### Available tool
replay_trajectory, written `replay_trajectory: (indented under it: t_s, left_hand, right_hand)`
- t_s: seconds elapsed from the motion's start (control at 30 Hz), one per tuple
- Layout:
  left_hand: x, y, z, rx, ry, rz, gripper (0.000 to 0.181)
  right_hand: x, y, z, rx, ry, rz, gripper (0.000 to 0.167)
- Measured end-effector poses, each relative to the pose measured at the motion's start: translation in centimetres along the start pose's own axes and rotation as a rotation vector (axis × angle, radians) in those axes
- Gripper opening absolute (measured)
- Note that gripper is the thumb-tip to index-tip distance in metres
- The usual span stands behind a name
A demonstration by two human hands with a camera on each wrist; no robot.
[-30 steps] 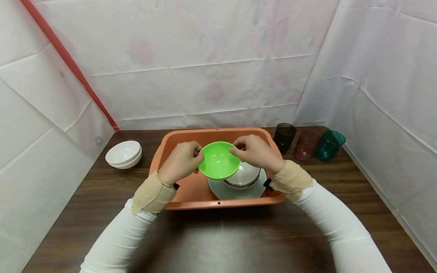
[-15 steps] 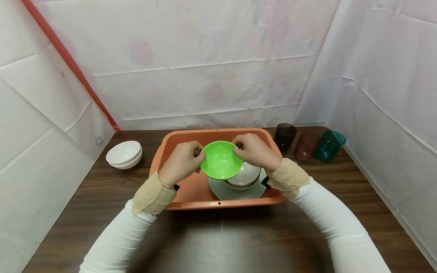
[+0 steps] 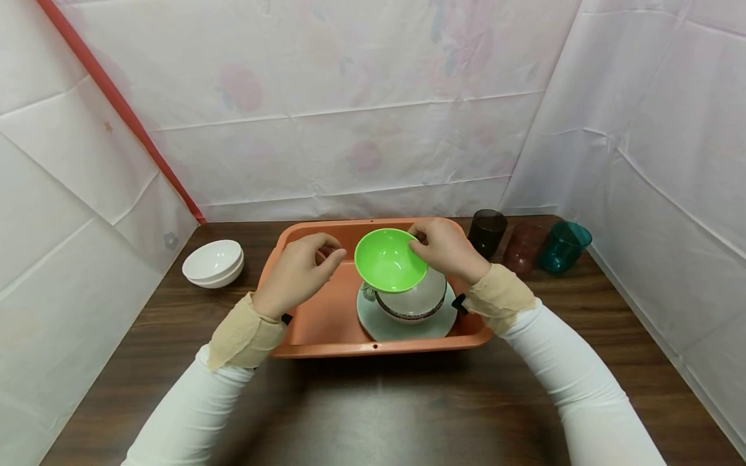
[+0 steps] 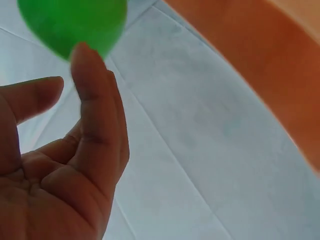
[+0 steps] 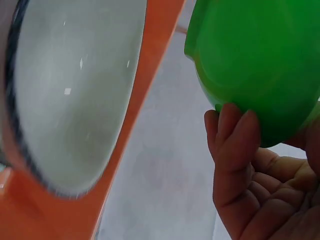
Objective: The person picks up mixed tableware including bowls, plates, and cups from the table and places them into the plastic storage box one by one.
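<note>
Green bowl point(image 3: 388, 260): hung above orange tub point(image 3: 329, 314), over dark-rimmed bowl point(image 3: 415, 303) on pale plate point(image 3: 381, 329). Right hand point(image 3: 445, 248) pinched green rim. Left hand point(image 3: 297, 272) hovered apart at left, fingers loosely bent. Bench point(image 3: 169, 349): white bowls point(image 3: 212, 264) stood stacked left, three tumblers point(image 3: 522, 248) far right.

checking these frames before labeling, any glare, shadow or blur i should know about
Head view: pale glare on the dark wood-grain table, small glints inside the green bowl; left wrist view: the left hand shadowed against paler sheeting, the green bowl soft-edged; right wrist view: glints inside the white bowl, its dark-patterned rim blurry, and the right hand partly shaded.
</note>
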State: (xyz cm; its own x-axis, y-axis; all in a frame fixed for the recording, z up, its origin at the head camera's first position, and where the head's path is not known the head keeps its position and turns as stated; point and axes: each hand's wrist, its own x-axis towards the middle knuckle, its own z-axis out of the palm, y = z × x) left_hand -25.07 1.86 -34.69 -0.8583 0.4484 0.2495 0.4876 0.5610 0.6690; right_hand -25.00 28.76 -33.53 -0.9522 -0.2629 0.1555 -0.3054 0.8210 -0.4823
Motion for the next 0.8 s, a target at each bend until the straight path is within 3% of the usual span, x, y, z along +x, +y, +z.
replay_trajectory:
  t_s: [0.17,0.47,0.6,0.8]
  left_hand:
    - [-0.4,-1.9,-1.4,0.076,0.031,-0.001,0.028]
    - [-2.2,-5.6,-4.0,0.087,0.112,-0.048,0.036]
    - [-3.0,-6.9,-4.4,0.117,0.087,-0.084,0.042]
    - [-3.7,-8.8,-3.9,0.193,0.035,-0.131,0.052]
  right_hand:
    - [0.3,1.3,-0.4,0.012,-0.004,0.059,0.013]
    - [0.9,3.2,-0.1,-0.007,-0.061,0.108,0.013]
    - [1.3,3.7,0.3,-0.038,-0.085,0.110,0.014]
    - [1.6,4.1,0.7,-0.091,-0.095,0.043,0.013]
